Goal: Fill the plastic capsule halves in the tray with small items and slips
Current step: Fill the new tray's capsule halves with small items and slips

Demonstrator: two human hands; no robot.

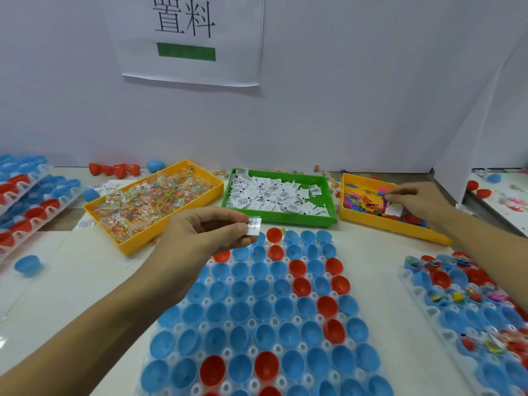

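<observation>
A clear tray (200, 284) in front of me holds several open blue and red capsule halves (265, 310), nearly all empty. My left hand (208, 230) hovers over the tray's far left corner and pinches a small white printed slip (253, 225) between thumb and fingers. My right hand (414, 200) reaches into the yellow bin (371, 221) at the right, fingers curled among small colourful toy pieces (363, 200); what it grips is hidden. A green bin (285, 217) holds many white slips (271, 195).
A yellow bin (137, 238) of clear bagged candy stands at the left. A second tray (428, 310) with filled capsule halves lies at the right. Stacked trays (25, 201) sit at far left, loose halves (27, 264) lie about, and a white wall with a sign (185, 38) stands behind.
</observation>
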